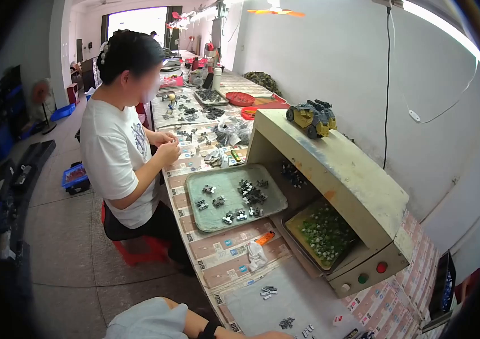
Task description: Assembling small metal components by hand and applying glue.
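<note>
My left forearm, with a black band at the wrist, reaches in from the lower edge. Only a sliver of my left hand (271, 335) shows; its fingers are cut off by the frame. Nearest to it on a pale sheet (240, 302) lie a small heap of dark grey pieces (287, 322) and several small silvery pieces (308, 331). Farther up the sheet is a cluster of small grey-and-white parts (269, 291). My right hand is out of sight.
A green-grey tray (201, 223) holds several dark-and-white part clusters. Right of it stands a beige box machine (330, 164) with a tray of green-and-white pieces inside and a toy vehicle (312, 117) on top. A crumpled white cloth (256, 256) and orange cutter (265, 237) lie nearby. A co-worker (118, 147) sits left.
</note>
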Available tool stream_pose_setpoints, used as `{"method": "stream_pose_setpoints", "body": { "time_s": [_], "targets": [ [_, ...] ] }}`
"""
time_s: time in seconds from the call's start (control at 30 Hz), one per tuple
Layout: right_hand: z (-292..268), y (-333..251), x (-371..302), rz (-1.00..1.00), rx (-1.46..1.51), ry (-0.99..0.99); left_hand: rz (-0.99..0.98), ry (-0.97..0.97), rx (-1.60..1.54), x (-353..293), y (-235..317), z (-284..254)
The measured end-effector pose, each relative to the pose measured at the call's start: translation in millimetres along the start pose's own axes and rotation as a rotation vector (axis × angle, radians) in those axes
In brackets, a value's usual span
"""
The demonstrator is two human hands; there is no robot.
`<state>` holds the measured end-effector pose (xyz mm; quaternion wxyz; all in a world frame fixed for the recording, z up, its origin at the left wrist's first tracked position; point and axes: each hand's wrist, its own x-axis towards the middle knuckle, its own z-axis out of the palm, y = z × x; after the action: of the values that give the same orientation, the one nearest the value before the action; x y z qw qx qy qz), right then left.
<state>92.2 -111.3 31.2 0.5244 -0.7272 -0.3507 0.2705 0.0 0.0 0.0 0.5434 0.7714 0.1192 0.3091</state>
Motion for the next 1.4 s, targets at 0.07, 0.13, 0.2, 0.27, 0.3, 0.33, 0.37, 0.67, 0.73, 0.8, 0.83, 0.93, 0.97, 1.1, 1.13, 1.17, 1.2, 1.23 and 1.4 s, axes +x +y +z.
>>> {"method": "stream_pose_setpoints", "body": {
  "time_s": [0.07,0.13,0.2,0.27,0.3,0.33,0.37,0.67,0.73,0.8,0.83,0.93,0.97,1.1,1.13,1.17,1.2,1.23,1.4],
  "targets": [
    [3,-1,-3,0.005,0.000,0.006,0.054,0.033,-0.045,-4,-1,-2],
    [-6,0,4,-0.034,-0.065,-0.011,0.060,0.050,-0.049,3,-4,4],
    [-7,-2,8,-0.070,-0.120,-0.019,0.065,0.055,-0.048,7,-4,4],
    [-2,-6,10,-0.051,-0.081,0.000,0.041,0.044,-0.135,10,0,-2],
    [-2,-7,9,-0.053,-0.079,0.001,0.043,0.043,-0.133,10,1,-2],
    [-2,-7,9,-0.046,-0.061,0.007,0.027,0.036,-0.149,9,2,-3],
    [-2,-7,8,-0.040,-0.043,0.014,0.012,0.029,-0.164,9,3,-3],
    [-2,-10,7,-0.031,-0.067,-0.008,0.031,0.037,-0.058,7,2,-4],
    [-1,-10,8,-0.023,-0.059,-0.003,0.031,0.026,-0.075,9,-1,-4],
    [0,-5,10,-0.024,-0.048,-0.010,0.032,0.026,-0.083,9,-1,-7],
    [-1,3,12,-0.048,-0.068,-0.014,0.026,0.023,-0.070,8,0,-7],
    [1,8,13,-0.053,-0.034,-0.016,0.036,0.034,-0.052,9,-2,-7],
    [2,8,14,-0.030,0.017,-0.010,0.053,0.044,-0.050,9,-3,-6],
    [1,5,16,-0.022,-0.002,-0.029,0.003,0.033,-0.066,9,-12,-2],
    [1,3,14,-0.018,0.009,-0.013,0.012,0.031,-0.068,9,-12,0],
    [-1,1,13,-0.015,0.020,0.000,0.022,0.032,-0.068,9,-13,2],
    [-1,2,13,-0.020,0.029,-0.009,0.019,0.037,-0.055,10,-13,2],
    [-2,6,13,-0.012,0.005,0.009,0.023,0.039,-0.074,11,-12,4],
    [0,-4,14,0.007,-0.013,0.002,0.024,0.061,-0.094,11,-10,2]
  ]
}}
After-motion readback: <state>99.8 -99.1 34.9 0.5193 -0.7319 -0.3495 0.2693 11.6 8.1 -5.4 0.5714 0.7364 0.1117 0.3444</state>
